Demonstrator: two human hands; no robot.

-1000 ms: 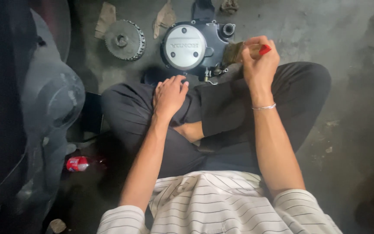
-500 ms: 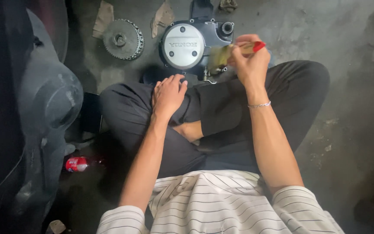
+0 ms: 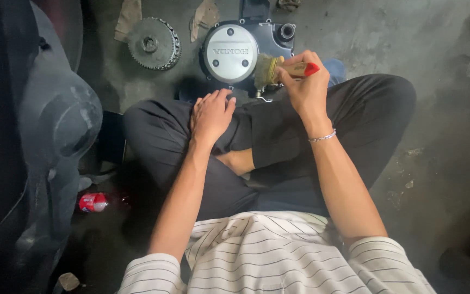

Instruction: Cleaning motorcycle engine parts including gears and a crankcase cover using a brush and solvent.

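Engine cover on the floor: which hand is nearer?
Right. The right hand holds a paintbrush against the engine cover; the left hand rests on the knee, just below it.

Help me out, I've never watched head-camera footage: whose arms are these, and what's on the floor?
The camera sits on a person's head and looks down, so both arms are their own. They sit cross-legged on a concrete floor. The right hand holds a paintbrush, bristles against a dark engine cover with a round silver plate. The left hand rests on the knee and holds nothing. A toothed gear lies left of the cover, a red bottle by the left leg, and a grey vehicle body at far left.
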